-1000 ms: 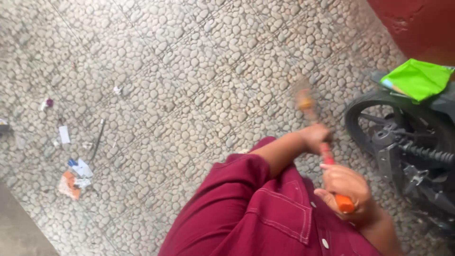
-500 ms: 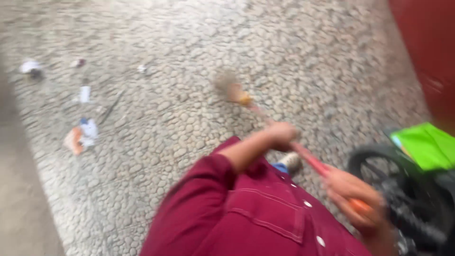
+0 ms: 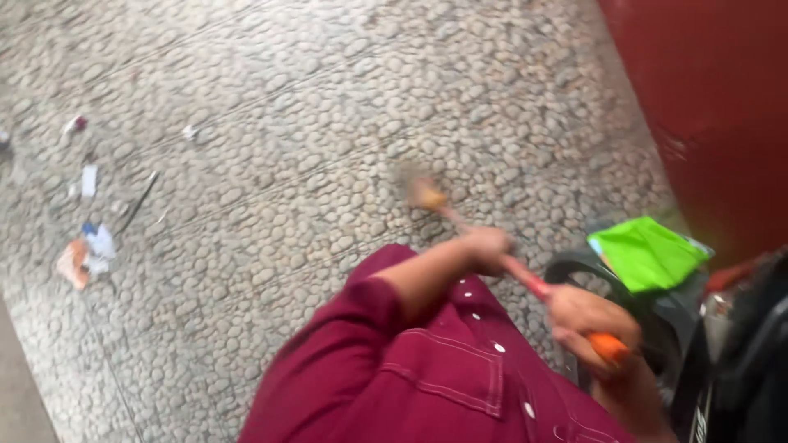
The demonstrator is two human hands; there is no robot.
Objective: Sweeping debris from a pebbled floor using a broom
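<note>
broom head has swung back toward the feet vs 0.5 s ago, view tilted so more red wall shows; sweep stroke underway w/ both hands on the stick.
left hand [image 3: 490, 246] is wrapped closed round the mid part of the broom [image 3: 525, 277] handle, right hand [image 3: 587, 321] fisted closed on the orange top end near the chest, so the stick runs diagonally from right hand down thru left hand to the blurred bristle head [image 3: 420, 193] on the pebble floor [image 3: 312, 123]. step looks like mid-sweep, prob pushing dirt left. litter pile [image 3: 86, 250] lies well apart, far left of the bristles; next stroke would need a longer reach leftward, keeping clear of the motorbike wheel [image 3: 574, 267] w/ green cloth [image 3: 648, 253] just beside the right hand.
</note>
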